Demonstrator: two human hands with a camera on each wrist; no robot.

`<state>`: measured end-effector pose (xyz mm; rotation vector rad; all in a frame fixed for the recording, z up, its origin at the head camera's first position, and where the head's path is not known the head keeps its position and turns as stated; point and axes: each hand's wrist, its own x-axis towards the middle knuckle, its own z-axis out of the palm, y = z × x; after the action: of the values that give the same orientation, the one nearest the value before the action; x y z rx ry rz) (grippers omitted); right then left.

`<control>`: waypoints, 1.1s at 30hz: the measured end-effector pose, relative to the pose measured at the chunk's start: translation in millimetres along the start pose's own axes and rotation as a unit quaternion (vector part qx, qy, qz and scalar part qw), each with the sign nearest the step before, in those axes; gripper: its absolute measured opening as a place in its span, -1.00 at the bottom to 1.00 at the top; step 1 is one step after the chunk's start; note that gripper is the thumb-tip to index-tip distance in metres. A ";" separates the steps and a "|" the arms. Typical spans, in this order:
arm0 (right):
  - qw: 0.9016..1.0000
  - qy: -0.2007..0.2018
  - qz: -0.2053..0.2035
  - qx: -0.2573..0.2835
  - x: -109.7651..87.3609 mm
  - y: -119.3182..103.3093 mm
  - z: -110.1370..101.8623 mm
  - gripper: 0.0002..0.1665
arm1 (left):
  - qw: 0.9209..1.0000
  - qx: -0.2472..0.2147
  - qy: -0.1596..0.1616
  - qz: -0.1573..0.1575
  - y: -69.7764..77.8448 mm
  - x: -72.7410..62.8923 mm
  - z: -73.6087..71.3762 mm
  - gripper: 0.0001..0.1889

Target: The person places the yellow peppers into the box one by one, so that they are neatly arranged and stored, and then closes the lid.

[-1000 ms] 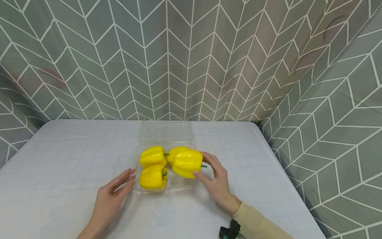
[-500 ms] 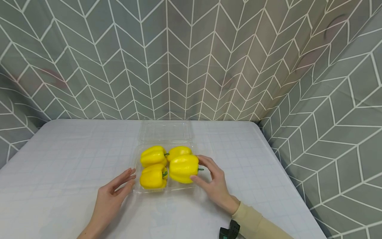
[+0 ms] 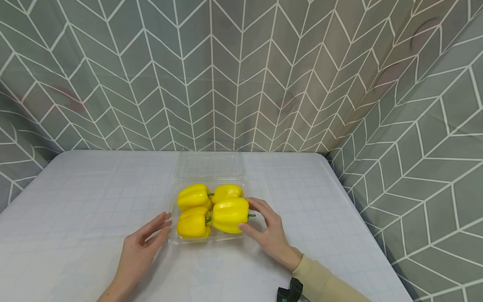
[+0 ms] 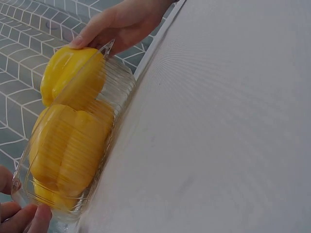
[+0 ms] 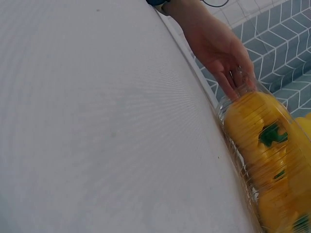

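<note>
A clear plastic clamshell container [image 3: 226,239] stands with its lid folded back, holding several yellow bell peppers. My right hand [image 3: 272,235] grips the front-right bell pepper [image 3: 230,215] between thumb and fingers, its green stem pointing right. In the left wrist view that pepper [image 4: 73,75] sits higher than the front-left one [image 4: 68,145], partly behind the clear wall. My left hand [image 3: 139,247] touches the container's left side with relaxed fingertips, also seen from the right wrist, where the left hand [image 5: 221,51] meets the wall. Two more peppers, a left one [image 3: 193,197] and a right one [image 3: 227,192], lie behind.
The transparent lid [image 3: 209,166] lies flat toward the table's back edge. A white cloth with a faint grid covers the table [image 3: 113,184]. Grey patterned curtains [image 3: 226,75] hang behind and on both sides. A black device [image 3: 290,290] is on the right wrist.
My right hand has moved left and slightly nearer, lowering the bell pepper into the front-right part of the container. The back-right pepper shows more. My left hand stays put.
</note>
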<state>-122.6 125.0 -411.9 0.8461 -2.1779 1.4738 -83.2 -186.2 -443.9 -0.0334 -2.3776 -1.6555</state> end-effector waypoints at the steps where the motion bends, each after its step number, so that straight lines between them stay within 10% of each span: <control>1: 1.000 0.001 0.000 -0.002 -0.1 0.1 0.1 -0.33 | 1.000 0.000 0.000 0.000 0.1 0.1 -0.1 -0.53; 33: 0.992 -0.090 -0.073 -0.044 -3.4 41.5 -8.9 -0.19 | 1.000 -0.007 0.008 0.025 0.2 -1.3 2.4 -0.54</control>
<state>-147.8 145.4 -439.5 1.1191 -2.2368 1.2649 -82.4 -183.7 -444.7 -0.0815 -2.3341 -1.6445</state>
